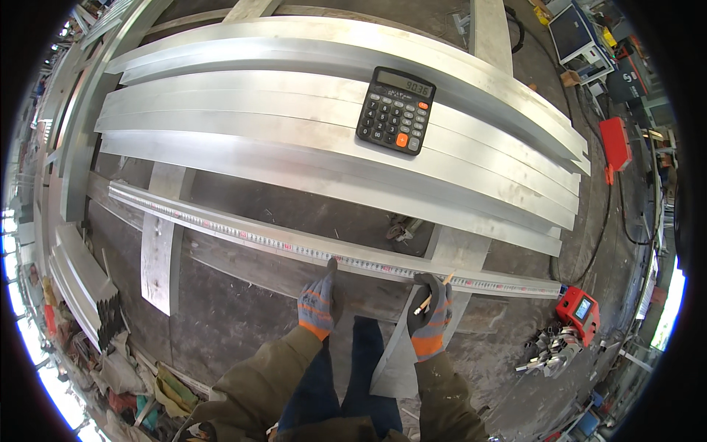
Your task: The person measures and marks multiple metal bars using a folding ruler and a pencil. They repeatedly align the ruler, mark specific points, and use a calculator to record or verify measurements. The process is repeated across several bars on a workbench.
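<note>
Got long, slim, silvery bar [294,239] lying across flat metal supports [160,258], just in front of both hands. Runs L–R lengthwise, slanting down in view toward R. Along bar, got whitish tape blade [206,222] w/ black & red marks, on same axis, w/ free end L & squat red case [577,318] at R. Reaching bar's near edge w/ L hand [317,299]; can't tell grip. In R hand [433,315], beside bar, gripping pale pencil [423,305], slanted up & R.
</note>
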Motion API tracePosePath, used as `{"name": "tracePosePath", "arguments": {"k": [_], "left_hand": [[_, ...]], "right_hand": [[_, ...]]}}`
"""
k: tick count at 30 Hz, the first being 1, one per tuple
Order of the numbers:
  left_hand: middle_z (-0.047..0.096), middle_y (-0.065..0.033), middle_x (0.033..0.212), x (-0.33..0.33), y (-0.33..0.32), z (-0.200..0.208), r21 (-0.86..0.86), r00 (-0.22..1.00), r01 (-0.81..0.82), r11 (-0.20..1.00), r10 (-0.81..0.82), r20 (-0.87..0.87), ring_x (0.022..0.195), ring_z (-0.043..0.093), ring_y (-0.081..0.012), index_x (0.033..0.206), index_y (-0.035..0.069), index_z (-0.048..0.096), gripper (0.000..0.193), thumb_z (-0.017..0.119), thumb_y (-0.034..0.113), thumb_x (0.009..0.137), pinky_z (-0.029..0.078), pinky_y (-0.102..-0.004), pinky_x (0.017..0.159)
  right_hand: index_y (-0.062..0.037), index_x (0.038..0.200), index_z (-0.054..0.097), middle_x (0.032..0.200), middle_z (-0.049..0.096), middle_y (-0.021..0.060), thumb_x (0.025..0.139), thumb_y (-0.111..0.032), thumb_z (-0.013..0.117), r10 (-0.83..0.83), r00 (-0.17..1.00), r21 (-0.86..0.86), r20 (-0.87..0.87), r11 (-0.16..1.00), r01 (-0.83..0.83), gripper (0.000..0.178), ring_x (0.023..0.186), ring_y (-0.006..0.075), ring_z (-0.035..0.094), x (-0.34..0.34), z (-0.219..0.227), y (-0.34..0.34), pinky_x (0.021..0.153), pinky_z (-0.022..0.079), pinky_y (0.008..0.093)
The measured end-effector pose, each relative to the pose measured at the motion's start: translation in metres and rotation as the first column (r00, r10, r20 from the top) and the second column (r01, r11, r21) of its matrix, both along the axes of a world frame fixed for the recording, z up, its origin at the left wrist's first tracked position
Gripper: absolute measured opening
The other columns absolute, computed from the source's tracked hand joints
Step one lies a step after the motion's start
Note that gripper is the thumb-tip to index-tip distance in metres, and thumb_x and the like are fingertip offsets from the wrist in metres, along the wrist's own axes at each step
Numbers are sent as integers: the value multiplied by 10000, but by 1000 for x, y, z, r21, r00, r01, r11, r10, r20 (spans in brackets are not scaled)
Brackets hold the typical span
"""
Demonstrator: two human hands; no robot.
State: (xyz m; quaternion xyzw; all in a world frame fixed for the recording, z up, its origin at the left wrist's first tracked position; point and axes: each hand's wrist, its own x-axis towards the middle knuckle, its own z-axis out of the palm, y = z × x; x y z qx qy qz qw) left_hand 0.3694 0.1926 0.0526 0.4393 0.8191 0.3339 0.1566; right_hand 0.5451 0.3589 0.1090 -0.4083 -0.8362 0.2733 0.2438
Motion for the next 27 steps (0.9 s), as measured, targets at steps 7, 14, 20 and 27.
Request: {"name": "tracePosePath", "arguments": {"k": [7, 14, 20, 27], "left_hand": [[673, -109, 871, 3, 1, -8, 29, 998, -30, 999, 32, -47, 778, 659, -296, 1574, -27, 433, 762, 643, -48, 842, 541, -394, 733], [708, -189, 1049, 10, 0, -11, -43, 985, -113, 993, 117, 123, 894, 659, -393, 1578, -3, 432, 692, 612, 88, 916, 517, -469, 822], [707, -199, 1102, 14, 2, -17, 8, 973, -190, 982, 187, 136, 909, 661, -402, 1513, 8, 523, 625, 621, 102, 902, 519, -481, 833], [700, -225, 1212, 10, 0, -6, -79, 982, -113, 990, 124, 144, 962, 674, -407, 1522, 23, 507, 642, 617, 99, 895, 524, -480, 888]], "right_hand": [[-37, 1325, 648, 1250, 676, 202, 918, 9, 657, 29, 997, 17, 65, 999, -30, 410, 1164, 429, 614, 28, -14, 0, 975, 510, 501], [-34, 1357, 621, 1286, 650, 207, 893, 27, 662, 82, 996, -36, 19, 996, -81, 470, 1209, 452, 574, 35, -15, 5, 1019, 479, 509], [-29, 1368, 616, 1290, 651, 205, 893, 44, 652, 60, 998, -35, 1, 998, -60, 482, 1211, 445, 577, 34, -17, 0, 1026, 486, 506], [-13, 1356, 629, 1251, 673, 217, 915, 39, 629, 10, 998, -48, -64, 999, -13, 444, 1199, 444, 602, 27, -15, -2, 1009, 506, 494]]}}
